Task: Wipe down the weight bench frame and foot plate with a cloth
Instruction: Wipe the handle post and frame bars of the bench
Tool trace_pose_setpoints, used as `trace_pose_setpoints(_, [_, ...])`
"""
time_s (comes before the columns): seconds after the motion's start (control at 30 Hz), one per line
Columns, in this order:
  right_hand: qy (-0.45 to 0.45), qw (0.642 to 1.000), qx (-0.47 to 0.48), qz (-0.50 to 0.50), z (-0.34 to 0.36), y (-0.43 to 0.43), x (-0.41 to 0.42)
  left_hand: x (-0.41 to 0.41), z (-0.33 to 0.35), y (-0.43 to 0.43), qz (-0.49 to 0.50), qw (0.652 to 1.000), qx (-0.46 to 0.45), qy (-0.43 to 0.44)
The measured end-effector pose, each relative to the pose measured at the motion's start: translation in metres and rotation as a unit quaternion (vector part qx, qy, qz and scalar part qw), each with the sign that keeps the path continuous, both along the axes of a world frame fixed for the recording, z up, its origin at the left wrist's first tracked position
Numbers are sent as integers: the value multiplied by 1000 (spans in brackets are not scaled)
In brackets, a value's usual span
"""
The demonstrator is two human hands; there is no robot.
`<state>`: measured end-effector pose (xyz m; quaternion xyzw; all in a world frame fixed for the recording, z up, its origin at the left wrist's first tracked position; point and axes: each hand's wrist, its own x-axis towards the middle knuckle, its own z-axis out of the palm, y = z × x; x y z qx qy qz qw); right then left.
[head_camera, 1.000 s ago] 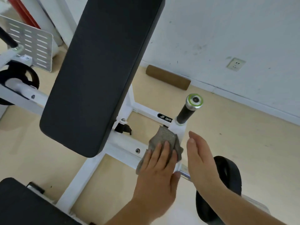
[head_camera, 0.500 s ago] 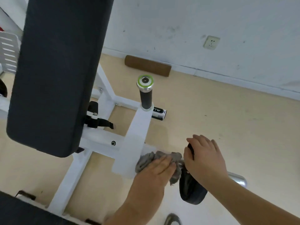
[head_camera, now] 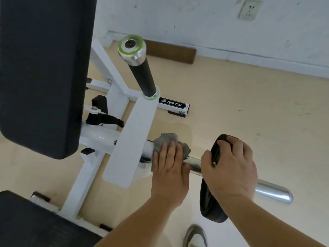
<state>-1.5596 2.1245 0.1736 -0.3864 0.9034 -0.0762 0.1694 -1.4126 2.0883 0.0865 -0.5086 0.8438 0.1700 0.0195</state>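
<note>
The white frame (head_camera: 131,139) stands beside the black pad (head_camera: 41,68). The left hand (head_camera: 169,168), fingers flat and together, presses the grey cloth (head_camera: 169,141) onto the frame's side tube, next to the chrome bar (head_camera: 274,190). The right hand (head_camera: 231,168) curls over the weight plate (head_camera: 211,202), apparently holding it clear of the wiping.
</note>
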Motion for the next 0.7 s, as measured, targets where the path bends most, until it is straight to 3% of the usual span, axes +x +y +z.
trace_pose_setpoints(0.07, [14,1000,-8,20,-4,3,-1,-7,2,-23,-20,999,-21,-18])
trace_pose_setpoints(0.23, [23,999,-6,34,-11,4,-3,-35,4,-77,-72,987,50,-138])
trace_pose_setpoints(0.27, [24,999,-5,35,-11,4,-3,-35,3,-72,-56,990,37,-123])
trace_pose_setpoints(0.37, [20,999,-8,34,-13,4,-4,-12,2,-25,30,999,7,29])
trace_pose_setpoints(0.43, [21,999,-11,33,-12,3,-3,6,3,6,41,997,-4,57])
trace_pose_setpoints(0.6, [30,999,-19,30,-14,2,-1,-12,1,-41,36,999,2,-29])
trace_pose_setpoints(0.7, [38,999,-12,34,-15,4,-1,-37,-4,-90,25,984,138,-110])
